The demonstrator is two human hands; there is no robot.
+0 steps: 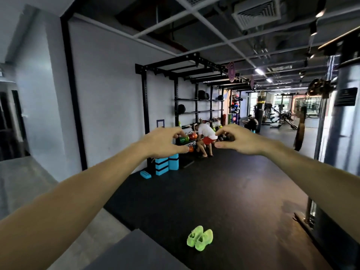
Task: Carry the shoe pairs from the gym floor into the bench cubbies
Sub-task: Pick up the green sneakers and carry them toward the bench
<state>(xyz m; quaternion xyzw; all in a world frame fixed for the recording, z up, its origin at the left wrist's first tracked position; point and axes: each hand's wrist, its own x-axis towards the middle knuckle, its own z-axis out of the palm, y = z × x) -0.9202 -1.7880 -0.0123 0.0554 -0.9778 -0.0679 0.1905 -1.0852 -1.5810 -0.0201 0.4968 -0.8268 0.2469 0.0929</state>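
Plainly, both hands are out at arm's length and hold nothing: the left hand (165, 142) and the right hand (236, 140) hang in the air side by side, close but apart, fingers loosely curved with thumb and fingertips bent toward each other, empty between them. Held that way, they look ready for a reach rather than busy with one, since the one pair in sight, the green shoes (200, 238), sits well below them on the dark floor (243, 191), the two shoes touching side by side. Set together like that, the pair would likely come up in one grab, or one shoe per hand. At the lower left a grey flat edge (124, 250) cuts into view; it may be the surface with the cubbies, but only a corner shows and no openings can be seen, so I cannot tell. No other pairs show on the floor (the wide lens bends the edges, and the near floor below the shoes is cut off). Far back, a black rack (194, 90) holds balls and coloured weights, with blue blocks (165, 164) at its foot, and a person in a white top (205, 133) bends there, partly hidden behind the hands. The gym beyond on the right is blurred and too small to read.
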